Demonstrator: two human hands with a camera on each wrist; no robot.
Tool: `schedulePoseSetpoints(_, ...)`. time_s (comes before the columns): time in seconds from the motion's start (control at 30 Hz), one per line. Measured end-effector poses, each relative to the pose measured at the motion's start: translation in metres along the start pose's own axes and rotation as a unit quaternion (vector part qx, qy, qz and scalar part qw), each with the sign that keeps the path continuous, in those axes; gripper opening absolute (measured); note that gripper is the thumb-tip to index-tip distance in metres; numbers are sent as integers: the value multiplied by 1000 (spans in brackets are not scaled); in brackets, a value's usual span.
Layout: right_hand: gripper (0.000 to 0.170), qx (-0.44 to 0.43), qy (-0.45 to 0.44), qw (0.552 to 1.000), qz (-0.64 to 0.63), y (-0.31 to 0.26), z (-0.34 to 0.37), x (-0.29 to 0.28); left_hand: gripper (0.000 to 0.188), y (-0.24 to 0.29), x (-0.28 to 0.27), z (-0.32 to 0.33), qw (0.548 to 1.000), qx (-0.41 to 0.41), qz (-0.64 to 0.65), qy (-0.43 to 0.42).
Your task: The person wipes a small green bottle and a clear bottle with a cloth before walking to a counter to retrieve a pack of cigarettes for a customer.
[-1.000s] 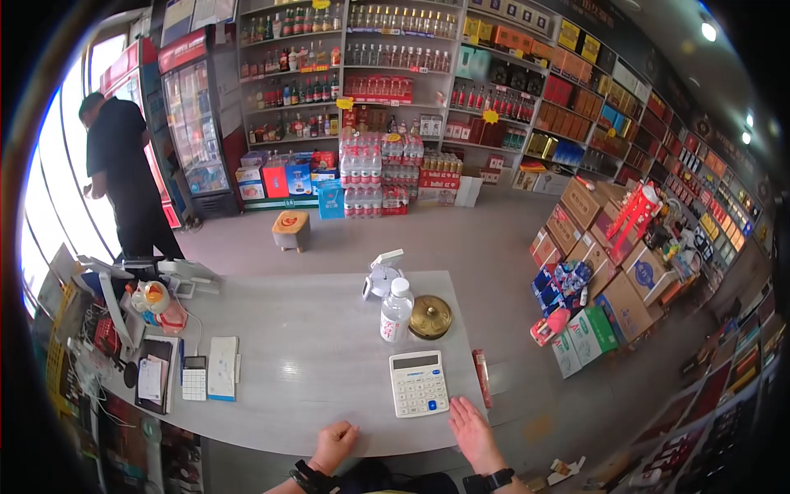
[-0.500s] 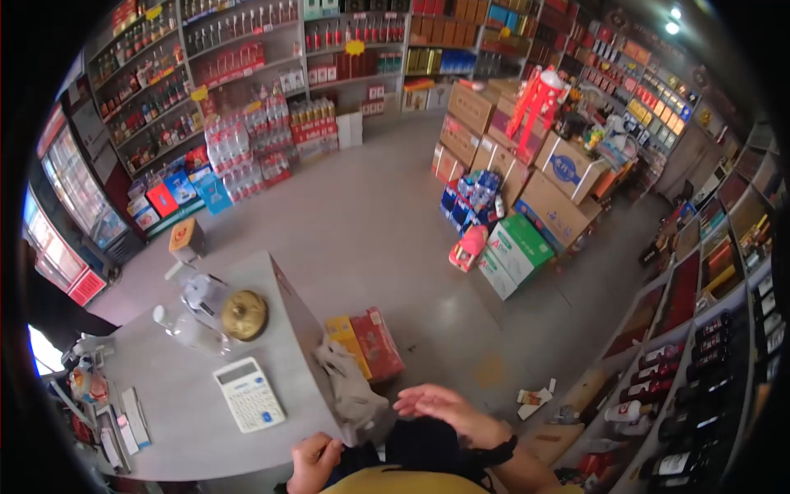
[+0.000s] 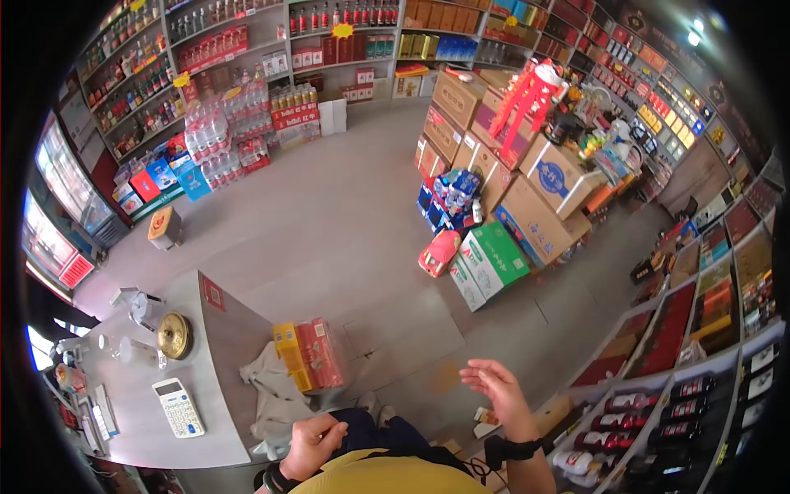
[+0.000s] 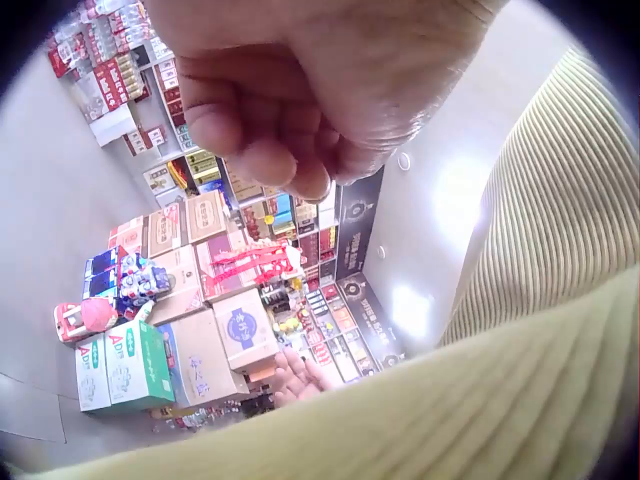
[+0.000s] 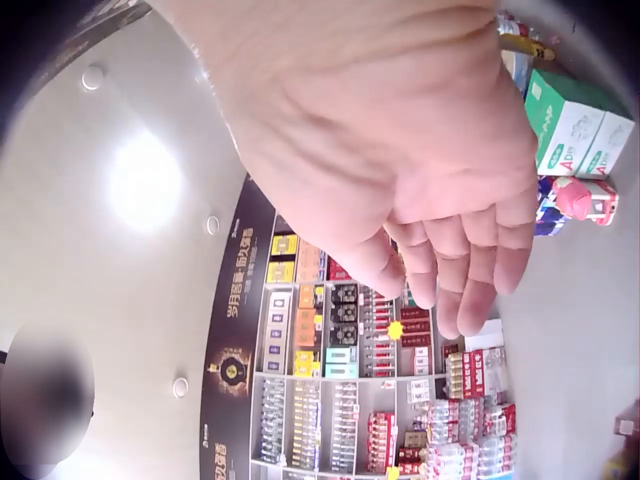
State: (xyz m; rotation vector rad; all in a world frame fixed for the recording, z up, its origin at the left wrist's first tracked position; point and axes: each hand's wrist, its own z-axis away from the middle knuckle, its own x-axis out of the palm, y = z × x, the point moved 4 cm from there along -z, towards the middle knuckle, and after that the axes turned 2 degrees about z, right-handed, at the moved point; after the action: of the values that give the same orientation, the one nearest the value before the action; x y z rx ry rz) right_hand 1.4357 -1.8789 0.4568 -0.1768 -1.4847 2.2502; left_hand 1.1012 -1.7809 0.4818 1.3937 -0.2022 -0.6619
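In the head view my left hand (image 3: 311,445) hangs in front of the yellow shirt, right of the counter (image 3: 127,436). Its fingers are loosely curled around nothing, as the left wrist view also shows. My right hand (image 3: 504,395) is held over the floor on the right, palm inward, with nothing in it. Its fingers (image 5: 450,260) are only slightly bent in the right wrist view. On the counter lies a white calculator (image 3: 178,407), apart from both hands. Behind it are a clear plastic bottle (image 3: 136,352) and a round brass-coloured object (image 3: 174,335).
Grey cloth (image 3: 276,391) and yellow and red boxes (image 3: 309,354) are beside the counter's end. Stacked cartons (image 3: 527,198) and a green-white box (image 3: 490,263) stand ahead on the floor. Bottle shelves (image 3: 658,420) line the right side. A small stool (image 3: 164,228) stands at left.
The view has swung right, so the counter has shifted left. Both hands have come away from the counter, and the right hand has risen over the floor.
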Motion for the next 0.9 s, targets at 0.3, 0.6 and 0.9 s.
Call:
schedulePoseSetpoints(0.3,29,-33,-214,965,151,-65,-132,44,23,-1,3,-113,993,70,32,93)
schedulePoseSetpoints(0.6,32,-44,-208,943,254,-176,-233,57,27,165,-79,-255,890,433,2,143)
schedulePoseSetpoints(0.9,36,42,-177,958,221,-189,-397,62,40,297,-118,-332,632,715,-148,257)
